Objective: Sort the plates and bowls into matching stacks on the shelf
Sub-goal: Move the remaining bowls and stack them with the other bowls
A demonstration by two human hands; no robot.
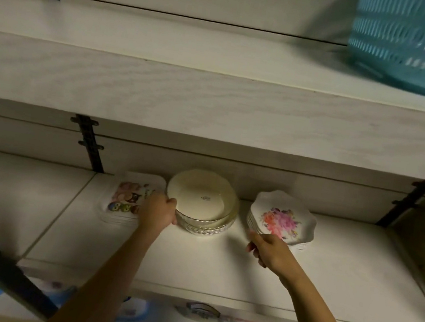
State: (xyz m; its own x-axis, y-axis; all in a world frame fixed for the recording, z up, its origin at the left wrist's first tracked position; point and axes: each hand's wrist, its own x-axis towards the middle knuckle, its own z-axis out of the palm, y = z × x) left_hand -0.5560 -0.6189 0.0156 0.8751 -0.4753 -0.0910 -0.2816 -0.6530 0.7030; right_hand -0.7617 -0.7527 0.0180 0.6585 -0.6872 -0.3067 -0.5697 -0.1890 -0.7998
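**Left hand gripping the top cream bowl, right hand hanging loose beside the floral plates**

Three stacks are standing in a row toward the back of the white shelf [216, 267]. On the left, a stack of rectangular cartoon-print plates [123, 199] is lying flat. In the middle is a stack of cream bowls [203, 227] with ribbed, gilt-edged sides. On the right is a stack of scalloped floral plates [281, 219], standing apart from the bowls.

The top cream bowl [200, 198] is tilting toward the viewer, showing its pale inside and a small dark mark at the centre. Its lower edge is resting in the bowls beneath. The left hand [157, 212] is gripping this bowl by its left rim, fingers curled over the edge, and is partly covering the right side of the cartoon-print plates.

The right hand [272, 252] is hovering at the near left edge of the floral plates, its fingers loosely curled and holding nothing. Whether its thumb is touching the stack cannot be told.

An upper shelf board [215, 100] is overhanging the row, carrying a teal basket [419, 46] at the far right. A black bracket [87, 141] is running down the back wall behind the left stack.
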